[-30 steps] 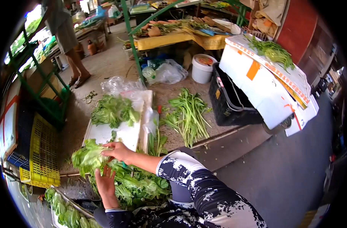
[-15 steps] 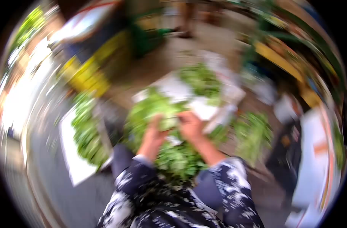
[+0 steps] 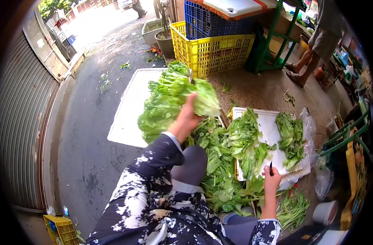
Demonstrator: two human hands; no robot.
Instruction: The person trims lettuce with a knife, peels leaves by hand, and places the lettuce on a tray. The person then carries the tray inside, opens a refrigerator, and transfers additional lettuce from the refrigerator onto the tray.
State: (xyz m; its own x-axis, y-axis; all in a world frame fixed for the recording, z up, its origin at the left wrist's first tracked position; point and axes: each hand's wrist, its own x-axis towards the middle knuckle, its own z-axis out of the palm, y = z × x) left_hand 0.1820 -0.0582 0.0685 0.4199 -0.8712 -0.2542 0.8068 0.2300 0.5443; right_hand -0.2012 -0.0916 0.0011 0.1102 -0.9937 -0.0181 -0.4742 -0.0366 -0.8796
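Observation:
My left hand [image 3: 188, 119] grips a head of lettuce [image 3: 206, 98] by its side, its pale cut end turned right. It is over a white foam tray [image 3: 122, 113] on the left, where more lettuce [image 3: 158, 107] lies in a row. Away to the right, my right hand [image 3: 272, 180] is closed round a small dark knife [image 3: 271, 168]; most of its handle is hidden in the fist. Just beyond that hand is a second white foam tray [image 3: 268, 130] with lettuce heads [image 3: 290, 136] on it. Loose lettuce leaves [image 3: 219, 175] are heaped between my knees and this tray.
Yellow [image 3: 213, 53] and blue crates [image 3: 211, 22] stand ahead, with a green metal stand [image 3: 272, 45] beside them. A person's legs [image 3: 313, 57] are at upper right. Green stalks [image 3: 293, 210] lie by my right knee, near a white tub [image 3: 325, 213]. A shutter [image 3: 19, 122] lines the left.
The view has swung left. My hands, close together over the leaf heap before, are now far apart; the left has carried the lettuce to the left tray.

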